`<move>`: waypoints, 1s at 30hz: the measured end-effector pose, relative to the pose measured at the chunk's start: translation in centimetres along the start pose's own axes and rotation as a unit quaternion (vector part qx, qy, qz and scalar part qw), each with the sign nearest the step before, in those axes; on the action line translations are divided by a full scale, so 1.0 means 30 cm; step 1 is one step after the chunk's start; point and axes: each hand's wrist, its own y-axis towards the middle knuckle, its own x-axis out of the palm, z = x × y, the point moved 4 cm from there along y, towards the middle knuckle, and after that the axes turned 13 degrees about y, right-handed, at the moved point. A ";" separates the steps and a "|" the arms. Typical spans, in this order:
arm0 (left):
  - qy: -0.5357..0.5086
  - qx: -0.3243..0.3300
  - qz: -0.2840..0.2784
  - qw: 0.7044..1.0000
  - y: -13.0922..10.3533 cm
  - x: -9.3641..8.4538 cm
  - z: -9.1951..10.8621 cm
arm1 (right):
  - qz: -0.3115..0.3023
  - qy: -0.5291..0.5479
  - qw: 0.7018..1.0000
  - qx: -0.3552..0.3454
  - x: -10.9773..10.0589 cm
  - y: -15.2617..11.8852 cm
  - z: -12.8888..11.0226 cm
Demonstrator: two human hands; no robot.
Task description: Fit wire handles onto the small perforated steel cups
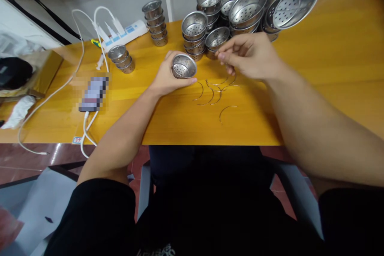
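Observation:
My left hand (168, 74) is wrapped round a small perforated metal cup (183, 67), its open mouth tilted up toward me. To the right, my right hand (247, 57) is closed in a pinch above the table, close to the stacked cups. Whatever lies between its fingertips is too small to make out. Below the two hands, several thin curved wires (212, 95) are scattered on the yellow tabletop. One curved wire (223, 113) lies apart, nearer the front edge.
Stacks of perforated metal cups (194, 28) stand at the back, with larger tilted bowls (295, 6) on the right. Two smaller stacks (156, 24) are farther left. A power strip (129, 34), white cables (81, 54) and a phone (93, 94) occupy the left side.

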 end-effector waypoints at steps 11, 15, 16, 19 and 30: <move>-0.054 0.021 -0.002 0.998 -0.006 0.071 -0.006 | 0.032 -0.131 0.990 -0.027 0.114 -0.019 -0.003; -0.050 0.023 -0.025 0.998 -0.015 0.090 0.019 | 0.060 -0.209 0.976 0.029 0.115 -0.023 -0.013; -0.034 0.015 -0.027 0.999 -0.016 0.087 0.028 | 0.061 -0.213 0.975 0.035 0.117 -0.023 -0.016; 0.001 -0.013 -0.024 1.000 -0.016 0.078 0.050 | 0.047 -0.207 0.977 0.034 0.133 -0.025 -0.026; -0.037 -0.033 -0.011 0.999 -0.011 0.126 0.071 | 0.020 -0.285 0.958 0.016 0.188 -0.016 -0.052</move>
